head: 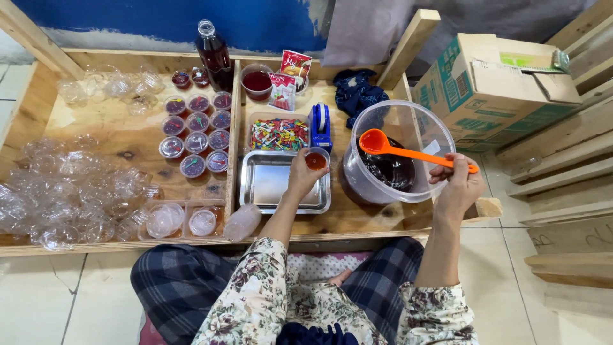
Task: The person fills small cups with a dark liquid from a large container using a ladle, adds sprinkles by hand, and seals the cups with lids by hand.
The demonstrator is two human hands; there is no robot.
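My left hand [301, 174] holds a small clear cup [316, 158] with dark red liquid in it, above the metal tray [268, 185]. My right hand [458, 182] grips the handle of an orange ladle [396, 149], whose bowl hangs over the big clear tub [415, 128] of dark liquid. The tub stands just right of the tray. Left of the tray, several lidded filled cups [198, 140] sit in rows on the wooden board.
A heap of empty clear cups [64, 191] and lids [172, 220] lies at left. Behind the tray are a box of coloured small spoons [278, 134], a blue tape dispenser [320, 124], a bottle [214, 57], a bowl of red liquid [257, 81]. A cardboard box [491, 83] stands right.
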